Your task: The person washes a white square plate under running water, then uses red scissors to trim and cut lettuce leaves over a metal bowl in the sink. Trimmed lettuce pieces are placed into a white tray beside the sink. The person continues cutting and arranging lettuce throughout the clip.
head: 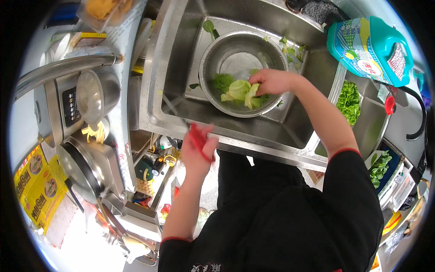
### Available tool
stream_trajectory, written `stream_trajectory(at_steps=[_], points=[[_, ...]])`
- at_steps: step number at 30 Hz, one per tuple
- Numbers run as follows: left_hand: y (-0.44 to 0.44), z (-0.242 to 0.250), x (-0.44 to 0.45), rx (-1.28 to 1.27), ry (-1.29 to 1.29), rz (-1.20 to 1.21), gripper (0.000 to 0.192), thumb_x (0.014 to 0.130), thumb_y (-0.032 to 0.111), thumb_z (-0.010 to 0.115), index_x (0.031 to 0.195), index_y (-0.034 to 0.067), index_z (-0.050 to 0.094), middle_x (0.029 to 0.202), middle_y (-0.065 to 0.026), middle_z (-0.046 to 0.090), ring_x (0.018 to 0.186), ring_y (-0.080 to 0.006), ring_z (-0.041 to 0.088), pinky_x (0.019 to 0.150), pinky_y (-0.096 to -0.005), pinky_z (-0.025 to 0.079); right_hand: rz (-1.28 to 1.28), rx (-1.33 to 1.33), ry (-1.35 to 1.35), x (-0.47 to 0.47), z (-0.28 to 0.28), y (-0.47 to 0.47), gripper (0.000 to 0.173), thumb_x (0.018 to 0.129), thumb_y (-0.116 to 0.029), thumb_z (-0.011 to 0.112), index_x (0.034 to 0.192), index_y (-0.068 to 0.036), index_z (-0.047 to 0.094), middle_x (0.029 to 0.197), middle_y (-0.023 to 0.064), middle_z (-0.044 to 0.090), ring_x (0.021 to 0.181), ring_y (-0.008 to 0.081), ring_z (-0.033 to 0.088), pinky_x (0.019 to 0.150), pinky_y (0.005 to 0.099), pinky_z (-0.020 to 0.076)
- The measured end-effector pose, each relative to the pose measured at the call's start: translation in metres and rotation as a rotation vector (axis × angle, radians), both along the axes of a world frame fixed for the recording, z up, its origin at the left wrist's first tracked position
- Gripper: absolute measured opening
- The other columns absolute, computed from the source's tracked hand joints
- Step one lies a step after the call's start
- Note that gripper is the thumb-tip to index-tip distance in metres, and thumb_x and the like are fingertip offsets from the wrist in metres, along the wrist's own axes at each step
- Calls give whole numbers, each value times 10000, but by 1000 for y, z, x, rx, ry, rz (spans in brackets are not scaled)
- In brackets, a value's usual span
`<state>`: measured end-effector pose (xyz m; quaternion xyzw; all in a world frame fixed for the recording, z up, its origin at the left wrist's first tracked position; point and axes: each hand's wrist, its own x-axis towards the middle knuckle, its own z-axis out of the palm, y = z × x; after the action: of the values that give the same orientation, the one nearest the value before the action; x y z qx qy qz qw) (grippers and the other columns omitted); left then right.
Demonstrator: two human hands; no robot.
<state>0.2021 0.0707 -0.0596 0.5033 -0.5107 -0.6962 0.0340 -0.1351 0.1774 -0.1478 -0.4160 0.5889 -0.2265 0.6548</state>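
Observation:
My right hand (273, 81) reaches over a stainless steel bowl (244, 113) and grips a pale green leafy vegetable (239, 90), probably lettuce. The bowl stands in the metal sink basin (224, 127). Against its inner wall lies a darker frilly leaf (223, 82). Near the sink's front left edge, my left hand (200, 146) is closed around red-handled scissors (198, 137). Their blades point up and left over the basin and are blurred by motion. Loose green leaf pieces (291, 51) are scattered on the basin floor around the bowl.
Right of the divider, a smaller basin holds green lettuce (349, 102). A teal detergent jug (370, 51) stands at the sink's right rear corner. More leafy greens (380, 168) sit at right. To the left are a metal pipe (68, 69) and a lidded pan (80, 171).

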Motion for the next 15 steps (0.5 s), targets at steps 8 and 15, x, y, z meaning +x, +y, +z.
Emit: stream_trajectory(at_steps=[8, 15], points=[[0, 20, -139, -18, 293, -270, 477, 863, 9, 791, 1283, 17, 567, 1163, -99, 683, 987, -175, 686, 860, -312, 570, -336, -117, -92, 21, 89, 64, 285, 992, -101, 660, 1265, -23, 684, 1104, 74, 734, 1038, 157, 645, 954, 330, 510], [17, 49, -167, -341, 363, -454, 397, 874, -8, 769, 1218, 14, 573, 1094, -61, 679, 1000, -121, 671, 874, -280, 549, -682, -262, 4, 28, 135, 136, 444, 1018, -55, 634, 1460, -25, 595, 1322, 63, 691, 1184, 148, 625, 1053, 321, 486]])
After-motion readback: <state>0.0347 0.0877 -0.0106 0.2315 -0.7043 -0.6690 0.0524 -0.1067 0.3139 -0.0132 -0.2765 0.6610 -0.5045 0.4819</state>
